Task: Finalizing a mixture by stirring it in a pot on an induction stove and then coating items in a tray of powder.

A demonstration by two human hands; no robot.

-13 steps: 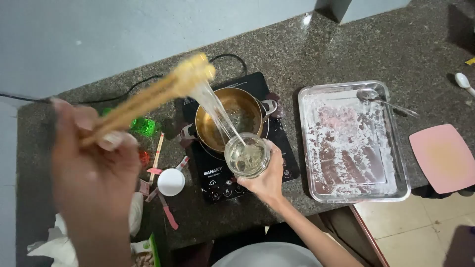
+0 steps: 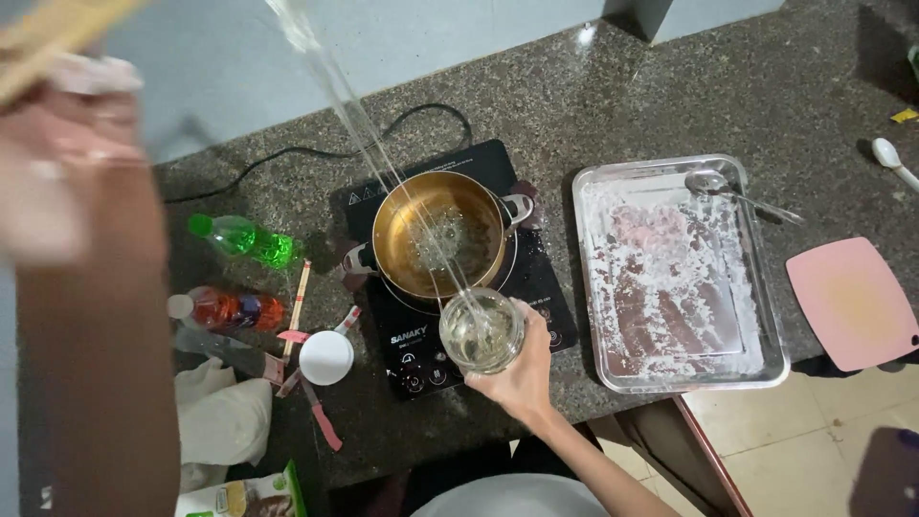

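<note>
My left hand (image 2: 67, 163) is raised close to the camera at the upper left, blurred, gripping wooden chopsticks (image 2: 57, 33). A long clear sticky strand (image 2: 383, 172) stretches from above the frame's top down into a small glass (image 2: 481, 330). My right hand (image 2: 522, 378) holds that glass from below, just in front of a golden pot (image 2: 438, 230). The pot sits on a black induction cooker (image 2: 536, 287) and holds a little clear liquid.
A metal tray (image 2: 777, 364) dusted with white powder lies to the right, with a metal spoon (image 2: 737, 196) in it. Further right are a pink board (image 2: 852, 302) and a white spoon (image 2: 895, 161). Left of the cooker lie a green bottle (image 2: 244, 239), a red bottle (image 2: 230, 311) and a white lid (image 2: 326, 357).
My left hand has lifted the chopsticks up and to the left, nearer the camera, drawing the strand out much longer. The glass stays in my right hand by the pot.
</note>
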